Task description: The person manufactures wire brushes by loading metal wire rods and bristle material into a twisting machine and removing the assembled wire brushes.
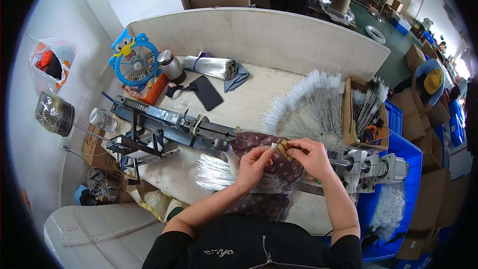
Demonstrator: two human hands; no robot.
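My left hand [255, 167] is closed in a pinch near the middle of the bench, with a small white piece [274, 145] at its fingertips. Close beside it, my right hand [311, 157] grips a small yellow-brown ring-shaped thing, perhaps a tape roll [284, 148], between thumb and fingers. Both hands are above a brown polka-dot cloth [291, 169]. A bundle of thin shiny wires [211, 173] lies by my left hand. The long metal bench machine [191, 132] extends to the left, and its shaft and motor end [381, 168] stand to the right of my right hand.
White-bristled wire brushes [298, 102] fan out at the back right, beside a cardboard box [348, 119] of more brushes. A phone [206, 92], metal flask [171, 66], blue fan [137, 62] and wrapped wire bundle [211, 66] sit behind. A blue crate [413, 167] stands right.
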